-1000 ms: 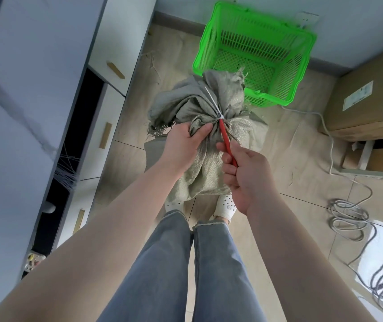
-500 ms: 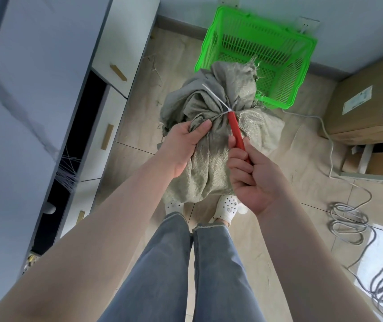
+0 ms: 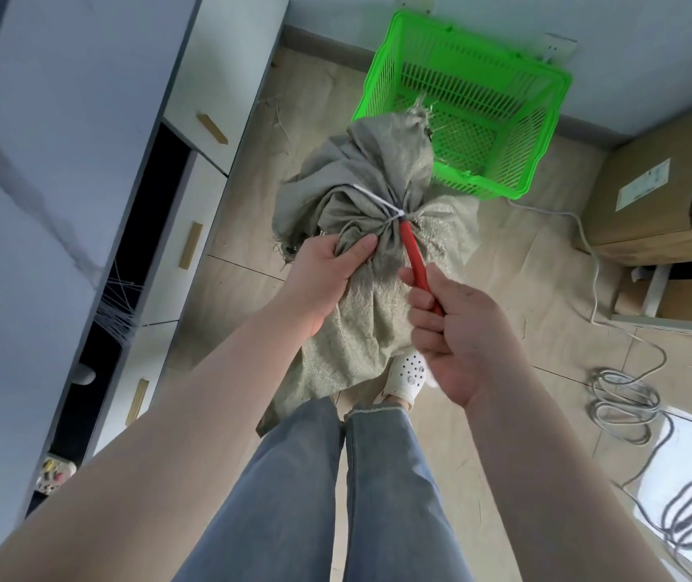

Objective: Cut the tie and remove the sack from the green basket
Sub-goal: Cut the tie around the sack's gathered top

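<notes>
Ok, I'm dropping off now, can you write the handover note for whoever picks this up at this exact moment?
Left hand: grips the bunched grey-green woven sack just below its tied neck.
Right hand: holds the red-handled cutter, its tip at the white plastic tie.
The sack is held up in front of the person, outside the bright green plastic mesh basket, which stands on the floor behind it.
Done: sack out of the basket.
Left: the tie still circles the neck, so finish the cut and pull it off.
</notes>
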A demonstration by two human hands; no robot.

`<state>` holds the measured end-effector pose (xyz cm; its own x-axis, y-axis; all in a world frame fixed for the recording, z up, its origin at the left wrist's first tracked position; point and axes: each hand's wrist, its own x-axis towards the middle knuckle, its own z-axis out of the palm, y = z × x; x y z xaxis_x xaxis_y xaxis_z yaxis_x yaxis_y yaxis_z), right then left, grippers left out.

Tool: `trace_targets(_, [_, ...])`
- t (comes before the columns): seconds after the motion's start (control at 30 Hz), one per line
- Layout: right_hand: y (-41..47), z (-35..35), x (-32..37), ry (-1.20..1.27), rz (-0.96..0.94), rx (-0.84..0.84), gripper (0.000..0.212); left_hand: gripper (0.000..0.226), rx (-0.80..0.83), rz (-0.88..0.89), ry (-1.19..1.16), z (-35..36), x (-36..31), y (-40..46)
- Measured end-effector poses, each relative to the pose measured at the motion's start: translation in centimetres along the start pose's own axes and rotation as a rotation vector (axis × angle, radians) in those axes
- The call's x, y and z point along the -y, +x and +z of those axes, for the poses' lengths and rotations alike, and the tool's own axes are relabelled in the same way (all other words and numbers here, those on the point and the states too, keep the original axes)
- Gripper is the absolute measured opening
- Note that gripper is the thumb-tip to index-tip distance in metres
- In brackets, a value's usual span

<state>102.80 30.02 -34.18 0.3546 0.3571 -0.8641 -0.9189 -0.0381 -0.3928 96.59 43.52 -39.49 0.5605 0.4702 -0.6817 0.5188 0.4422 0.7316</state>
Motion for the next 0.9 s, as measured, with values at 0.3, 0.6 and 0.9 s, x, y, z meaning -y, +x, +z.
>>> trace_targets(0.3, [0.3, 0.0, 0.0, -0.568, -0.407, -0.2, 0.028, 0.045, -0.109, 0.187, 0.234, 0.8, -1.1, -0.3])
trace_targets(0.6, [-0.1, 1.2, 0.4, 0.071, -0.018, 0.015, 0.03, 0.035, -0.158, 0.209, 0.291, 0.3, -1.4, -0.3])
trace_targets(0.9, [0.9, -0.6, -0.1, -0.76, -0.543, -0.217, 0.027, 0.035, -0.091, 0.163, 0.273, 1.2, -1.6, -0.5])
